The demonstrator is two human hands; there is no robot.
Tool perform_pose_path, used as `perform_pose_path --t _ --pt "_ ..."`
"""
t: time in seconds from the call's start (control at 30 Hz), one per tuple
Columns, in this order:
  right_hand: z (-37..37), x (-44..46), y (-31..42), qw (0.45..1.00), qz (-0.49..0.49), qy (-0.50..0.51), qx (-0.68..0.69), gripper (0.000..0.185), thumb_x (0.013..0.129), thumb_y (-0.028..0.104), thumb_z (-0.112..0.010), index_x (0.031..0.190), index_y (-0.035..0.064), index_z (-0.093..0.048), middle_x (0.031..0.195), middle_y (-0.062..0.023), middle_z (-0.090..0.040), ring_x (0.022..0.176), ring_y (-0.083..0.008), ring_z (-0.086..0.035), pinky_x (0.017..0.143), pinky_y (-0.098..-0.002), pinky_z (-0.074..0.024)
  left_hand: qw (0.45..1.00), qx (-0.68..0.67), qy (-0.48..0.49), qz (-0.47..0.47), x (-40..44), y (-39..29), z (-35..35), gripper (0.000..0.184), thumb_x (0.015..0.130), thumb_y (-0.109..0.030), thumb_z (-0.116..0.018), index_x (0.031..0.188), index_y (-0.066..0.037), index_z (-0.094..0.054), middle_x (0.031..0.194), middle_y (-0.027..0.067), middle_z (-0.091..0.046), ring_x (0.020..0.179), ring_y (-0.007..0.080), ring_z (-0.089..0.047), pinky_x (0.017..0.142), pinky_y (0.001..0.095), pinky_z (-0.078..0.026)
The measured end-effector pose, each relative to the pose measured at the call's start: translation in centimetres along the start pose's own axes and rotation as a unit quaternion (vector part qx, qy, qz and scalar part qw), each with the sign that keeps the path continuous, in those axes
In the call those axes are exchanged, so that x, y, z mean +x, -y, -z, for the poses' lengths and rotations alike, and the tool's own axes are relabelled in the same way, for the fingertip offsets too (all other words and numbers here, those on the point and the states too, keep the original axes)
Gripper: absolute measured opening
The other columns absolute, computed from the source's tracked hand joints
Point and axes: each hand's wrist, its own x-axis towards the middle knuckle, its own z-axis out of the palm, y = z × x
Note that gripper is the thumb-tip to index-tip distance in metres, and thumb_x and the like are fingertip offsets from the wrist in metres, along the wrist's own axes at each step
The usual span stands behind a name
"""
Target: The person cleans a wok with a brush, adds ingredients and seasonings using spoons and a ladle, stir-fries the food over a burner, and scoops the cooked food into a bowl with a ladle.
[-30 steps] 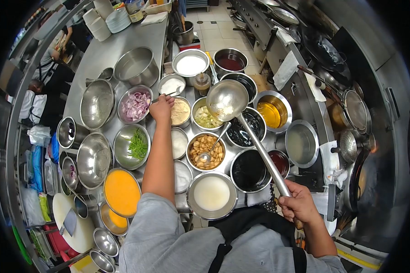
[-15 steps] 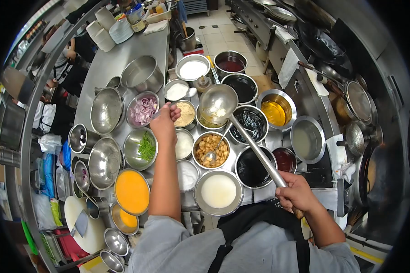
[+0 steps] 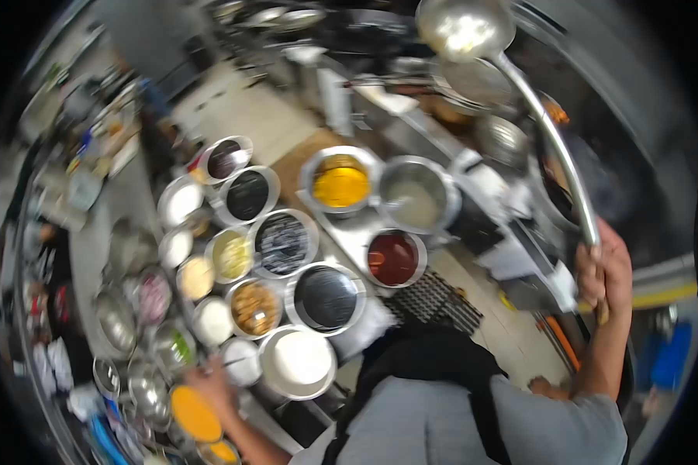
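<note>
My right hand (image 3: 605, 267) is wrapped around the handle end of a long metal ladle (image 3: 467, 31). The ladle slants up and left, its round bowl in front of the stove side at the top right. Motion blurs my left hand (image 3: 212, 385), and its fingers cannot be made out. It is low on the left, between a bowl of orange liquid (image 3: 196, 413) and a container of white powder (image 3: 242, 363). A pot of white liquid (image 3: 298, 359) stands to its right.
Several containers crowd the steel counter, including dark liquid (image 3: 326, 297), golden oil (image 3: 341, 186), red sauce (image 3: 393, 258) and light brown pieces (image 3: 256, 308). A wok (image 3: 552, 182) is on the right, partly behind the ladle. Tiled floor (image 3: 236, 105) shows beyond the counter.
My view has turned right toward the stove. The ladle has swung from over the containers to the upper right. My left hand has gone from beside the sliced onions down toward the orange liquid.
</note>
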Motion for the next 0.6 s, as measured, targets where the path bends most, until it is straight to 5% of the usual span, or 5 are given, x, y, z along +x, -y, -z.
perform_pose_path --t 0.17,0.37,0.43,0.5,0.6 --pt "11.5 -1.6 2.3 0.933 0.028 -0.286 -0.218 0.047 0.089 0.011 -0.056 0.134 0.0008 -0.046 0.058 0.0011 -0.046 0.037 -0.0057 -0.037 0.033 -0.0228 -0.0313 0.877 0.051 -0.374 -0.298 1.0 -7.5 5.3 0.083 0.082 -0.049 -0.068 0.135 0.009 -0.040 0.114 0.0244 -0.058 0.103 0.0356 -0.056 0.092 0.0411 -0.045" --pt "35.9 0.9 -4.1 0.948 -0.145 -0.261 -0.110 0.042 0.085 0.012 -0.057 0.123 -0.0040 -0.051 0.071 -0.0103 -0.060 0.049 -0.0191 -0.056 0.044 -0.0320 -0.0457 0.886 -0.198 -0.112 -0.403 -12.7 -20.7 -5.0 0.066 0.092 -0.021 -0.061 0.145 -0.002 -0.027 0.133 0.0213 -0.045 0.118 0.0280 -0.048 0.098 0.0393 -0.042" --pt "42.6 5.1 -12.3 0.723 0.039 -0.333 -0.604 0.039 0.083 0.016 -0.058 0.113 -0.0081 -0.054 0.090 -0.0262 -0.065 0.080 -0.0376 -0.066 0.070 -0.0403 -0.0537 0.893 -0.251 -0.052 -0.370 -20.1 -24.8 -8.5 0.065 0.092 -0.020 -0.061 0.146 -0.004 -0.027 0.133 0.0190 -0.046 0.118 0.0271 -0.048 0.097 0.0376 -0.041" --pt "44.9 8.1 -13.3 0.731 -0.115 -0.378 -0.556 0.037 0.081 0.017 -0.058 0.107 -0.0084 -0.056 0.104 -0.0334 -0.060 0.108 -0.0446 -0.055 0.092 -0.0423 -0.0470 0.870 -0.205 -0.040 -0.447 -25.0 -26.7 -10.2 0.066 0.091 -0.020 -0.061 0.146 -0.006 -0.028 0.133 0.0174 -0.046 0.118 0.0263 -0.049 0.095 0.0360 -0.041" --pt "48.8 8.2 -14.3 0.796 -0.092 -0.306 -0.514 0.028 0.080 0.012 -0.061 0.100 -0.0068 -0.057 0.086 -0.0240 -0.064 0.068 -0.0339 -0.065 0.062 -0.0396 -0.0512 0.879 -0.189 0.020 -0.437 -29.6 -27.8 -11.3 0.066 0.090 -0.021 -0.062 0.146 -0.007 -0.030 0.134 0.0165 -0.047 0.116 0.0252 -0.049 0.091 0.0336 -0.042"
